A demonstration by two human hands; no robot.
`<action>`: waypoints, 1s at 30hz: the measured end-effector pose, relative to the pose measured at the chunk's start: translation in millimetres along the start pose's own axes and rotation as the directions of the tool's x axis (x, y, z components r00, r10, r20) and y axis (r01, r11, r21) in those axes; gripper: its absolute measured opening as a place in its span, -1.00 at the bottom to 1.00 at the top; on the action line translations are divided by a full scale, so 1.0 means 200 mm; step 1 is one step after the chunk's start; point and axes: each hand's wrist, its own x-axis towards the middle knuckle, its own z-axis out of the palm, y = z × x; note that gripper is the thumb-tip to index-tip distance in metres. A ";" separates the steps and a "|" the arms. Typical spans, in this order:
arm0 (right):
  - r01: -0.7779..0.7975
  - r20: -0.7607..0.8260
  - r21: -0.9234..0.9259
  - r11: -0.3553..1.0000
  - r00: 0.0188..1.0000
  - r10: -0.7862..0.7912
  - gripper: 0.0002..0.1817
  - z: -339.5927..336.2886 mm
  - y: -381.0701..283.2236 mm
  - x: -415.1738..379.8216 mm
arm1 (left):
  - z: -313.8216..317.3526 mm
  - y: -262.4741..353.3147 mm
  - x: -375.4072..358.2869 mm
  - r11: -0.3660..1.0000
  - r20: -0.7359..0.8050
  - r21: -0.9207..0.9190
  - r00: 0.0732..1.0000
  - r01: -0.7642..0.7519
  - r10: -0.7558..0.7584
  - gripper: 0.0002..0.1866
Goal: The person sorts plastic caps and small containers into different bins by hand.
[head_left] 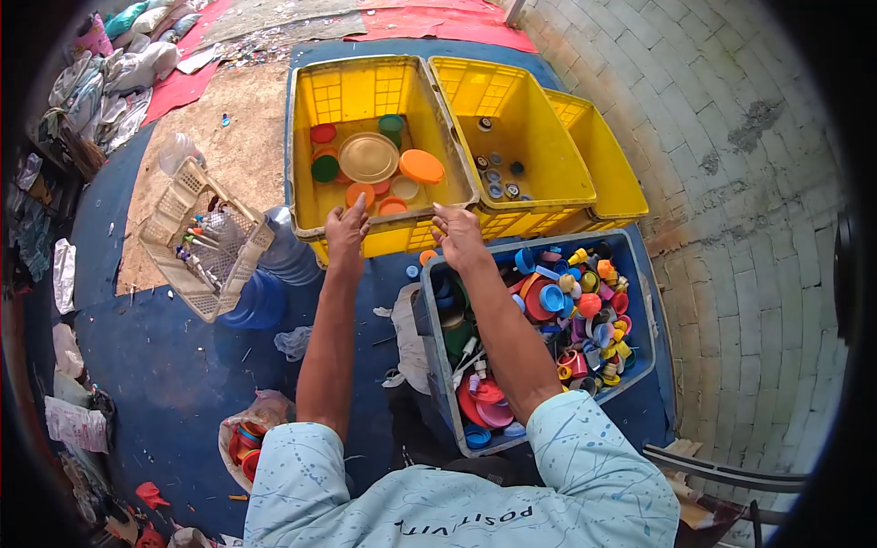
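Observation:
My left hand (pixel 347 239) is at the front wall of the nearest yellow crate (pixel 384 239), its fingers apart and nothing visible in them. Close to the same crate's front right corner is my right hand (pixel 459 239), thumb and fingers a little apart, also holding nothing I can see. Inside that crate are a large tan lid (pixel 368 157), a tilted orange lid (pixel 422 166), a green lid (pixel 324 168), a red lid (pixel 323 133) and several smaller caps. Below my right forearm sits a blue-grey crate (pixel 647 315) heaped with mixed colored plastic caps (pixel 585 310).
Two more yellow crates (pixel 539 137) (pixel 607 173) stand to the right, beside a block wall (pixel 731 183). At left, a cream basket (pixel 164 247) leans by blue water jugs (pixel 251 301). A sack of lids (pixel 260 411) is near my left elbow. Bags (pixel 119 82) lie at far left.

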 end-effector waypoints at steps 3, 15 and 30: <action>0.038 0.032 -0.033 0.999 0.999 -0.037 -0.36 -0.09 0.12 -0.14 | -0.11 -0.11 -0.17 0.989 0.052 -0.138 0.998 0.052 -0.045 -0.56; 0.207 0.048 -0.623 0.754 0.973 -0.227 -0.85 -0.83 0.30 -0.93 | -0.30 -0.59 -1.04 0.965 -0.163 -0.094 0.953 0.244 -0.257 -0.81; 0.454 0.452 -0.876 -0.166 0.650 -0.611 -0.47 -1.55 -0.15 -0.53 | 0.21 -0.57 -1.63 0.989 -0.285 0.056 0.947 -0.137 0.147 -0.87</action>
